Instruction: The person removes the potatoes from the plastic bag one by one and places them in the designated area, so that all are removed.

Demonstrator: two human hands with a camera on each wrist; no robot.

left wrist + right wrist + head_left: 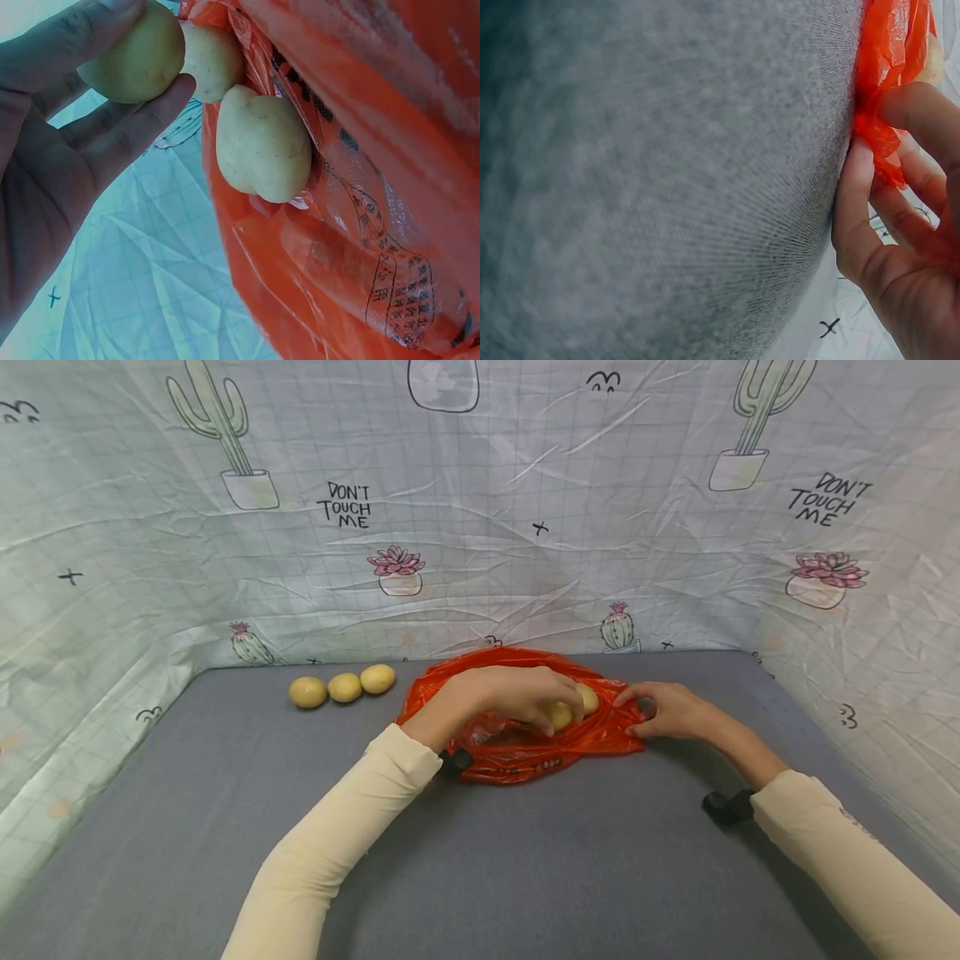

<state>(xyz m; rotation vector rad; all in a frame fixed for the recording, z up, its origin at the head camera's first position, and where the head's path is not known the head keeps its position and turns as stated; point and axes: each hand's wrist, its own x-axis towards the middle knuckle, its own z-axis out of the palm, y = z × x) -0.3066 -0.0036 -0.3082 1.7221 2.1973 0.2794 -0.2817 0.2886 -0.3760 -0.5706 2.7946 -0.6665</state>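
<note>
A red plastic bag [517,768] with black print lies on the grey table, its mouth spread. Over it, my left hand [525,692] holds a potato [142,56] between thumb and fingers. Two more potatoes sit at the bag in the left wrist view: a rounded one [214,60] just behind the held one, and a lumpy, heart-shaped one [264,146] against the red plastic. At the bag's right end my right hand [671,710] pinches a gathered corner of the plastic [881,127] between thumb and fingers, low beside the table surface.
Three potatoes [345,687] lie in a row on the table [225,827], left of the bag near the back edge. A pale printed cloth [480,527] with cactus drawings hangs behind and along both sides. Black wrist straps [727,808] show at both cuffs.
</note>
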